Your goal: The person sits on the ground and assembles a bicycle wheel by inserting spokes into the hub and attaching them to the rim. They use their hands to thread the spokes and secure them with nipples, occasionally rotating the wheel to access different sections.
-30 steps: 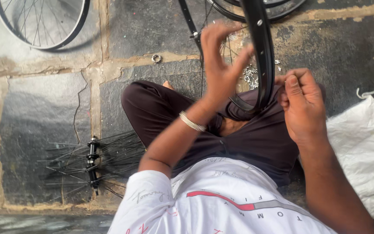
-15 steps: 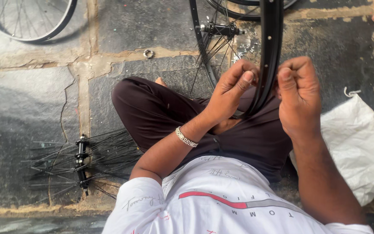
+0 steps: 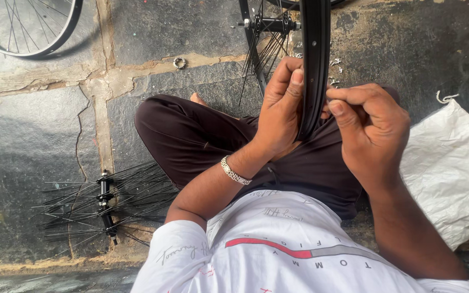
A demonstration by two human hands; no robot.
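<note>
Open stone floor [image 3: 39, 135] left of the knee; spoked hub [image 3: 104, 203], white sack [image 3: 451, 173], perhaps loose nipples [image 3: 335, 62] as obstacles.

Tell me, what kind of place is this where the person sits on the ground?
Probably a bicycle wheel repair or building spot on a stone-paved floor. A black rim stands between the hands, a hub with loose spokes lies nearby, and a finished wheel rests farther off.

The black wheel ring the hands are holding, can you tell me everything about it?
The black wheel rim looks like painted metal, narrow and curved, with small holes along its inner face. It stands upright on edge over the person's lap, its top cut off by the picture. Thin spokes run to a hub behind it. The left hand grips its side; the right hand pinches beside it.
</note>
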